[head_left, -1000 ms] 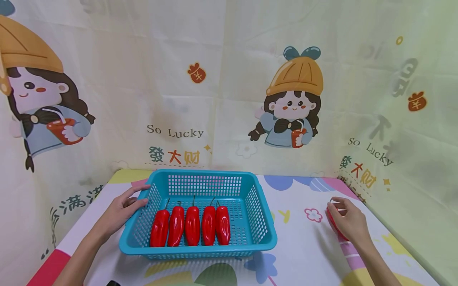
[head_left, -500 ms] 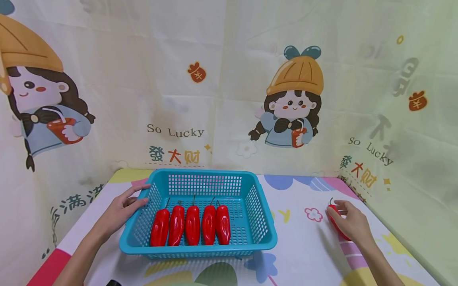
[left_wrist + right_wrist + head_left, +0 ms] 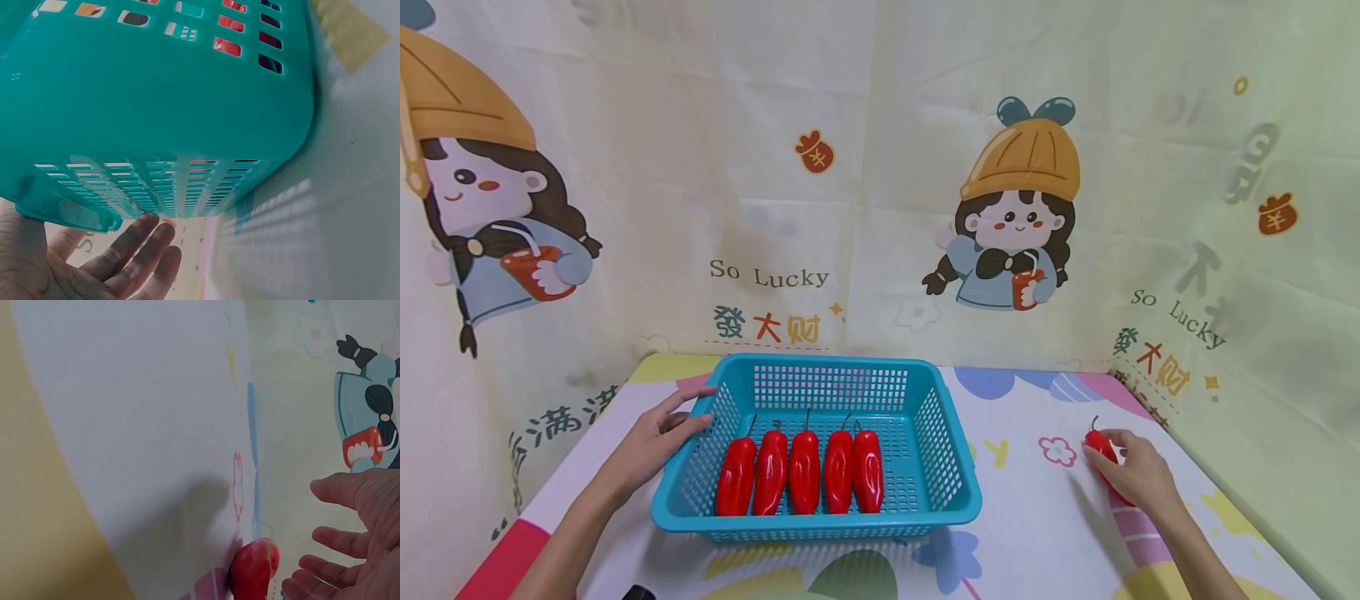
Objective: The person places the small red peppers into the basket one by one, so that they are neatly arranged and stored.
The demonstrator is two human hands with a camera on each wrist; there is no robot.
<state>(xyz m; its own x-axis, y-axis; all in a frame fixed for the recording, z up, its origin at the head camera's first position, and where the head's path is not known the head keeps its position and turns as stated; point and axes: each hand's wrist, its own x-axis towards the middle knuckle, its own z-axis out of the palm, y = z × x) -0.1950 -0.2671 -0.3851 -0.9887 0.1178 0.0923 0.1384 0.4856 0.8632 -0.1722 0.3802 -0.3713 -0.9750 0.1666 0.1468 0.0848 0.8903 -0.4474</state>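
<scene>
The blue-green plastic basket point(image 3: 820, 525) holds several glossy red chili peppers point(image 3: 805, 475) with thin stems, lined up side by side. My left hand point(image 3: 651, 442) rests at the basket's left rim, index finger and thumb on the edge; in the left wrist view the other fingers point(image 3: 128, 256) stay loosely extended outside the wall. To the right, one more red chili pepper point(image 3: 1099, 446) lies on the table. Over it is my right hand point(image 3: 1138, 471), covering part of it. In the right wrist view the fingers are spread, with a gap between them and the pepper point(image 3: 253, 569).
A patterned cloth covers the table point(image 3: 1022, 517), and a printed cloth wall point(image 3: 887, 208) rises behind and at both sides. A small black object point(image 3: 638, 592) pokes in at the bottom edge, left of the basket's front.
My right hand's thumb and fingers have opened and shifted slightly, so more of the lone pepper and its stem shows. The left hand and basket have stayed in place.
</scene>
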